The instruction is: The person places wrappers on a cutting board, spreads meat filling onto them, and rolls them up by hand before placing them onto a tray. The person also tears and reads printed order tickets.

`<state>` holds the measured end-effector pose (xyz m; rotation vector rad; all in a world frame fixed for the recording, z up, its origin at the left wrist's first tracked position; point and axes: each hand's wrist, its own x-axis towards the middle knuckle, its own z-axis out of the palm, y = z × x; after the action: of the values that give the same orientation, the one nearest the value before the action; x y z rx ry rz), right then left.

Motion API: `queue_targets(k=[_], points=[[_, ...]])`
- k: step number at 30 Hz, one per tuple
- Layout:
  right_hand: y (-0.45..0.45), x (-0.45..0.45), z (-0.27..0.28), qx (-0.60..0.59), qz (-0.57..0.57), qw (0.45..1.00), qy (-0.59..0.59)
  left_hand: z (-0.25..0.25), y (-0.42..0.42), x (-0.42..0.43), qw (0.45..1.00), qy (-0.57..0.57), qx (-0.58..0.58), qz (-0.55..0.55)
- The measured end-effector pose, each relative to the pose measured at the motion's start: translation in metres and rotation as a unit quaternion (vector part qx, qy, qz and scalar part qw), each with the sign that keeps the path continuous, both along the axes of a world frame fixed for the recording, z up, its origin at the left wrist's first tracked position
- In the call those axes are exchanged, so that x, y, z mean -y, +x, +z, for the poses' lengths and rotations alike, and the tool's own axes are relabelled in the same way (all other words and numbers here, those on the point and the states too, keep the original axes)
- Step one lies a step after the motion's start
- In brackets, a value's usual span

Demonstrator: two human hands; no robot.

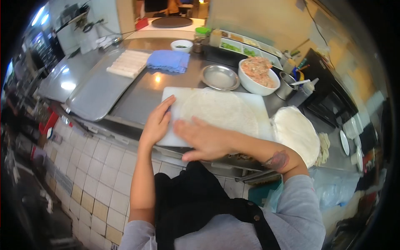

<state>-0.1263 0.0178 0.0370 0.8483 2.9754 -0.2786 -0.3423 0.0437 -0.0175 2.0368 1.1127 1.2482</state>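
Note:
A thin round wrapper sheet (221, 110) lies flat on a white cutting board (261, 104). At the board's left edge, my left hand (157, 121) rests with its fingers extended and holds nothing. My right hand (202, 137), slightly blurred, is over the board's lower left part, beside the sheet, with fingers spread and nothing in it. A stack of round white wrappers (296, 135) sits right of the board. Behind the board are a shallow metal dish (220, 78) and a white bowl (254, 88) heaped with pinkish minced filling (257, 71).
On the left, a metal tray (93, 98) bears several pale rolls (128, 62), next to a folded blue cloth (168, 61). A small white bowl (181, 45), a container with chopped greens (239, 48) and a metal pot (286, 85) stand farther back. The counter's front edge runs below the board.

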Motion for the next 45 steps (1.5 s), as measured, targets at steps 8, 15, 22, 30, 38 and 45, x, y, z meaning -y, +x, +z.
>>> queue_targets(k=[8, 15, 22, 30, 38, 45], points=[[0.098, -0.078, 0.049, -0.219, -0.222, 0.944, 0.104, 0.005, -0.001, 0.004, 1.0, -0.015, -0.016, 0.01], [0.25, -0.199, 0.059, -0.223, -0.389, 0.843, 0.299, 0.005, 0.001, 0.006, 0.999, -0.042, 0.015, 0.017], [0.248, -0.229, 0.054, -0.163, -0.445, 0.861, 0.182, 0.005, 0.001, 0.006, 0.995, -0.086, 0.035, 0.022], [0.224, -0.216, 0.047, -0.138, -0.5, 0.819, 0.245, 0.005, 0.003, 0.006, 0.997, -0.073, 0.035, 0.012], [0.182, -0.177, 0.037, -0.076, -0.432, 0.776, 0.453, 0.003, 0.002, 0.004, 0.996, -0.074, 0.035, 0.018], [0.209, -0.192, 0.066, -0.027, -0.365, 0.855, 0.368, 0.005, 0.002, 0.006, 0.998, -0.063, 0.023, 0.012]])
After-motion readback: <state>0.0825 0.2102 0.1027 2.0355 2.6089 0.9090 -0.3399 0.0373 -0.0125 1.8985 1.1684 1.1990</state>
